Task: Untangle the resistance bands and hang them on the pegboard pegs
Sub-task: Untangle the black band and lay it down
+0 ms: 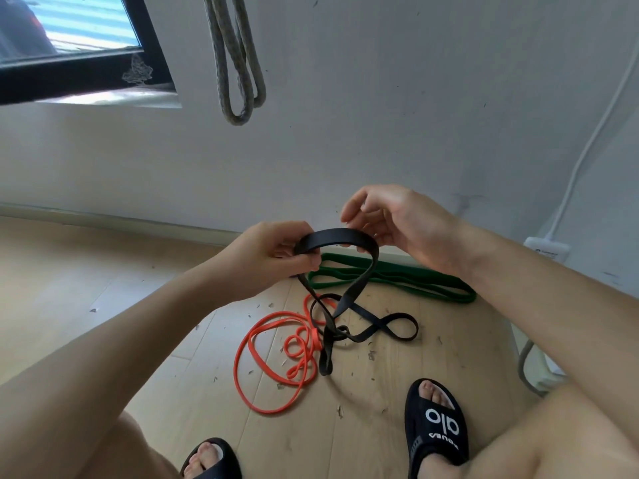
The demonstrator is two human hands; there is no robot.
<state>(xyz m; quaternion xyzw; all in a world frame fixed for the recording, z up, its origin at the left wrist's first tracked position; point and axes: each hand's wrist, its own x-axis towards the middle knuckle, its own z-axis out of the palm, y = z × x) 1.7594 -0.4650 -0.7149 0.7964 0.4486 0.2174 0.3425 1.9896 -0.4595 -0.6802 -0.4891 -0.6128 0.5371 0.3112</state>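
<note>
My left hand [273, 252] grips the upper loop of a black resistance band [340, 236], lifted above the floor. My right hand [387, 223] holds the same loop at its right end, fingers curled around it. The band's lower part hangs down, twisted and knotted [340, 331], and trails onto the wooden floor. An orange band [273, 347] lies coiled on the floor, its loops touching the black one. A green band [415, 280] lies folded flat by the wall. A grey band [238, 63] hangs on the wall above; its peg is out of frame.
A dark-framed window [86, 50] sits at the upper left. A white cable and power strip [546, 248] are at the right wall. My feet in black sandals [435, 423] stand near the bands. Small debris dots the floor.
</note>
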